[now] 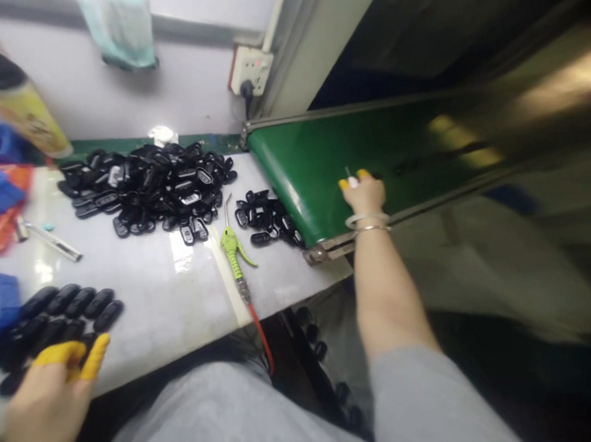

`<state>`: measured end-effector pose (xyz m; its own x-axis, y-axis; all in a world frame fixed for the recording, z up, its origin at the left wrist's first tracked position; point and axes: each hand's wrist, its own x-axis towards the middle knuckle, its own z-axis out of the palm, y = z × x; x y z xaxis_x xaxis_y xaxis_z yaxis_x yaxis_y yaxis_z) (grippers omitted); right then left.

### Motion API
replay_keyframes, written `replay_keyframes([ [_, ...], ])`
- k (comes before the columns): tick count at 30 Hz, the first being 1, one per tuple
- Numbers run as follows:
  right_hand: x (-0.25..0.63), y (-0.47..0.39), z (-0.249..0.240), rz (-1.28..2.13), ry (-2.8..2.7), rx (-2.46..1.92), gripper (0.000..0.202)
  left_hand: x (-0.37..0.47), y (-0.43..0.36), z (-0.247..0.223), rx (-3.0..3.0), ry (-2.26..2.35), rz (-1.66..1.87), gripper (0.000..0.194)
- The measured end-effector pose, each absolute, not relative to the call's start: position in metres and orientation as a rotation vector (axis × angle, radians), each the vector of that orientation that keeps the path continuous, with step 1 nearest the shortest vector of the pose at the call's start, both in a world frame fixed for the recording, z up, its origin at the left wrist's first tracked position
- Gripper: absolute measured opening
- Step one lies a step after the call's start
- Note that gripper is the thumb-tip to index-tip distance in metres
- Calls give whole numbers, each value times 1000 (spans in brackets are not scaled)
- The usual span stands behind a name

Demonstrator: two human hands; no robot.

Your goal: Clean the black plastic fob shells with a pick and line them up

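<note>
At the lower left, my left hand, with yellow finger covers, closes thumb and fingers around a black key fob, mostly hidden by the fingers. Beside it, black key fobs lie in rows on the white worktable. My right hand, wearing yellow finger covers and bangles, reaches over the green conveyor belt. Its fingertips look slightly apart, and I make out nothing held in them. Further along the belt is a blurred dark line of small things.
A large heap of fobs and a smaller pile lie near the belt's end. Between them is a green air blow gun on a red hose. Blue bins, a pen-like tool and a yellow bottle stand left.
</note>
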<state>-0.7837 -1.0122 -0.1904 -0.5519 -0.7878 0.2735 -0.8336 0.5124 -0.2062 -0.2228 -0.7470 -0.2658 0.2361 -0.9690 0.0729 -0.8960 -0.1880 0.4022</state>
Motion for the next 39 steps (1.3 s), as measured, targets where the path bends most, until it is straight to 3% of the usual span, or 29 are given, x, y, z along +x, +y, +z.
replay_keyframes([
  [3,-783,-1024,-186,507,-2675,1350,50,-252,-757,-254,1971,-1739,-67,20],
  [5,-771,-1025,-183,580,-2661,1394,51,-267,-763,-254,1837,-1729,-182,21],
  [9,-705,-987,-193,779,-2514,1726,53,-303,-777,-263,1650,-1506,-853,24],
  [13,-600,-893,-234,1231,-1930,2503,45,-351,-792,-275,1235,-1020,-1620,62],
  [17,-531,-821,-273,1315,-1491,2925,37,-379,-799,-283,1077,-755,-1879,76],
  [21,-529,-810,-275,1223,-1721,3081,28,-377,-801,-286,1172,-710,-1842,74],
  [25,-549,-821,-249,737,-1983,3056,29,-370,-806,-292,1124,-673,-1859,76],
  [29,-552,-822,-226,303,-1730,3061,27,-369,-807,-293,1148,-696,-1863,53],
  [39,-536,-819,-213,82,-1481,2925,18,-368,-801,-302,1272,-903,-1735,42],
])
